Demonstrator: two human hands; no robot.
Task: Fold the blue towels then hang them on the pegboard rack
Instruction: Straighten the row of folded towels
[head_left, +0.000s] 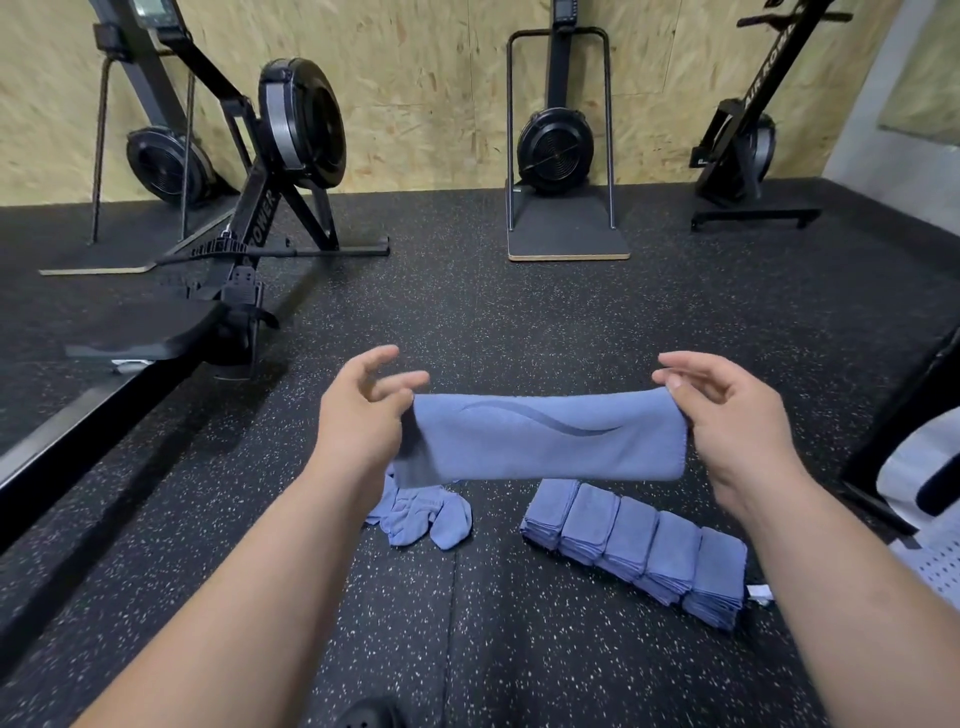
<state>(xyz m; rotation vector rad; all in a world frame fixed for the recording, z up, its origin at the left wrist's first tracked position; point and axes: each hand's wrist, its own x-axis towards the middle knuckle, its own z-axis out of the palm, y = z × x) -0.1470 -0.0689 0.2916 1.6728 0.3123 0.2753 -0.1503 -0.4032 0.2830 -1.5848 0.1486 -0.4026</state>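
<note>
While held up mid-frame between both hands, blue towel (545, 439) hangs folded into a wide band, top edge taut, a darker wavy stripe across its face. Left hand (363, 415), left of centre, pinching the towel's left top corner between thumb and forefinger; other fingers (382, 358) loose and spread above. Right hand (727, 410), right of centre, pinching the right top corner likewise, thumb pressed on the cloth, remaining fingers slightly curled and apart. Both forearms bare, reaching in from the bottom corners.

Below the held towel, on speckled black rubber floor (467, 312): crumpled unfolded towels (423, 512), lower centre, partly hidden behind the band's bottom edge. Just right of those, stack of folded towels (639, 551) in a slanting row, pieces overlapping one another, running toward lower right. Small white tag (758, 592) touching the row's far right end.

White perforated panel (930, 566) at the right edge, lower part, only partly in view; dark upright frame beside it.

Along the chipboard wall (415, 78), top of frame: rowing machine (260, 182) upper left, rail running down toward the left edge; fan-wheel machine on a flat base (558, 156) upper centre; another upright rower (748, 130) upper right. Dark shoe tip (369, 714) at bottom centre.
</note>
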